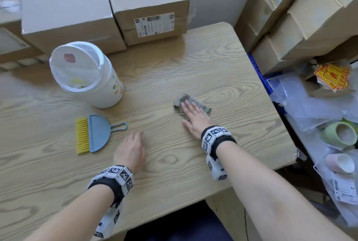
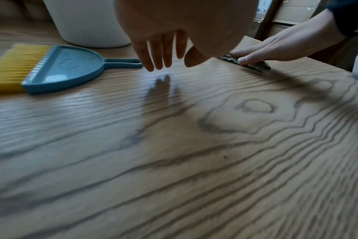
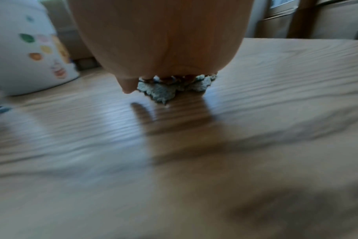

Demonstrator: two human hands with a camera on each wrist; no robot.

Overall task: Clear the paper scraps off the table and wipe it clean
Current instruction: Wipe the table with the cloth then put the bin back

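Cloth (image 1: 185, 103) lies flat under right hand (image 1: 194, 117), left hand (image 1: 131, 150) apart.

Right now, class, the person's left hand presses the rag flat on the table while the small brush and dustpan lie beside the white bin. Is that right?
Not quite. It is the right hand that presses the rag flat on the table; the head view shows it. The left hand holds nothing. The brush and dustpan do lie beside the white bin.
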